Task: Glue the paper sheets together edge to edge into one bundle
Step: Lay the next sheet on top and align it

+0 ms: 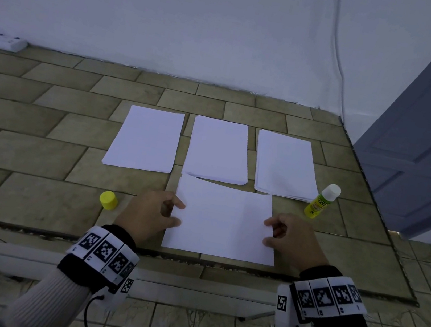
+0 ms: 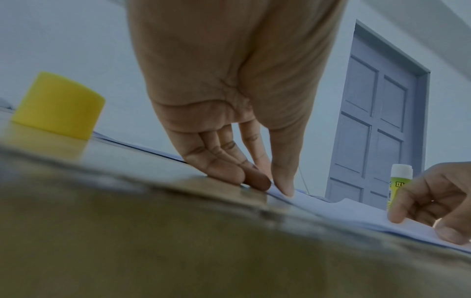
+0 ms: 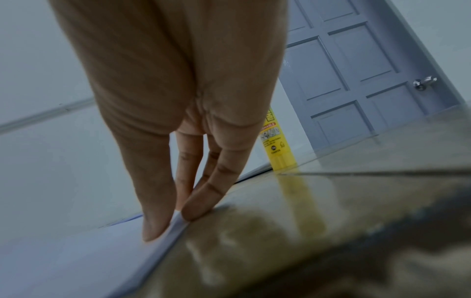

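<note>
A single white sheet (image 1: pixel 222 220) lies crosswise on the tiled floor in front of me, its far edge slightly lifted. My left hand (image 1: pixel 180 214) pinches its left edge, thumb on top (image 2: pixel 270 187). At the right edge my right hand (image 1: pixel 265 232) pinches the same sheet, thumb on the paper and fingers at the edge (image 3: pixel 168 223). Behind it lie a left stack (image 1: pixel 145 140), a middle stack (image 1: pixel 217 149) and a right stack (image 1: pixel 286 165) of paper. An uncapped glue stick (image 1: pixel 320 201) stands right of the sheet. Its yellow cap (image 1: pixel 108 200) sits beside my left hand.
A white wall runs behind the stacks, with a power strip (image 1: pixel 0 40) at far left and a cable (image 1: pixel 339 56) hanging down. A grey-blue door (image 1: pixel 424 124) stands at the right. A dark joint in the tiles (image 1: pixel 194 258) runs just below the sheet.
</note>
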`<state>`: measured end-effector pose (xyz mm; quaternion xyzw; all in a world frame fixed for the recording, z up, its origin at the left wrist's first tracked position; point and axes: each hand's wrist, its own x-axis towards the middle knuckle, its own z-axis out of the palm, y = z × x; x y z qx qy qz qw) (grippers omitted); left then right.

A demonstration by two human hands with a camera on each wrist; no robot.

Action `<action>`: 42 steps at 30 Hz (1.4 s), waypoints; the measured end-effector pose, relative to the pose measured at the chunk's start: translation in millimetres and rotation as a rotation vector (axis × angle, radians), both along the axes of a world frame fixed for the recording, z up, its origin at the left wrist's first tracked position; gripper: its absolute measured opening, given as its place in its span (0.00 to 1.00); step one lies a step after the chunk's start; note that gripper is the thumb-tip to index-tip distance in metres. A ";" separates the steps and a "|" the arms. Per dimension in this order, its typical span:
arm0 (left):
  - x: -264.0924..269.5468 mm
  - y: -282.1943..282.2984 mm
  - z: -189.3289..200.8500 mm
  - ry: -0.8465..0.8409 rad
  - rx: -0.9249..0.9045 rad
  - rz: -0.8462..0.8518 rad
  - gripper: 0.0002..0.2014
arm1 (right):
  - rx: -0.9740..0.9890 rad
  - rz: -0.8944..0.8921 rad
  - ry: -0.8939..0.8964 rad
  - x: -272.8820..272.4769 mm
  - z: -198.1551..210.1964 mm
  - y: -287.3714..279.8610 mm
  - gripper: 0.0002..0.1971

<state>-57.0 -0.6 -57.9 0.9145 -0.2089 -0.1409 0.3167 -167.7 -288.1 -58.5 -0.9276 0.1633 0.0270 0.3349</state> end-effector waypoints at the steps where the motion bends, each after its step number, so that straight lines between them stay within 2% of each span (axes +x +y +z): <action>1: 0.1 0.1 -0.4 -0.002 0.003 0.002 0.13 | 0.005 -0.003 0.001 -0.1 0.0 -0.2 0.17; 19: -0.5 1.5 -2.6 0.011 -0.004 -0.002 0.11 | -0.053 0.011 0.014 2.5 2.8 4.5 0.17; 24: 0.8 -2.2 -3.0 -0.103 0.235 -0.049 0.15 | -0.127 0.032 0.066 3.1 4.4 7.3 0.17; 27: 0.1 -10.2 -6.5 -0.195 0.259 -0.046 0.21 | -0.349 0.069 0.121 3.3 9.9 14.5 0.18; 30: -0.4 -20.6 -16.0 -0.232 0.319 -0.090 0.40 | -0.508 0.101 0.113 6.4 17.7 31.9 0.17; 32: -0.4 -26.2 -25.6 -0.270 0.394 -0.129 0.50 | -0.453 0.153 0.103 11.0 19.3 48.0 0.22; 34: 0.1 -28.6 -35.9 -0.286 0.410 -0.132 0.53 | -0.382 0.240 0.118 18.2 15.4 69.1 0.28; 36: -0.3 -27.9 -42.4 -0.297 0.423 -0.131 0.53 | -0.334 0.310 0.107 26.9 7.4 91.8 0.33; 40: -0.1 -24.0 -46.6 -0.309 0.388 -0.159 0.47 | -0.349 0.382 0.022 44.4 -15.4 119.9 0.50; 42: 0.4 -23.7 -48.2 -0.319 0.377 -0.161 0.44 | -0.389 0.396 -0.012 50.3 -25.1 119.8 0.53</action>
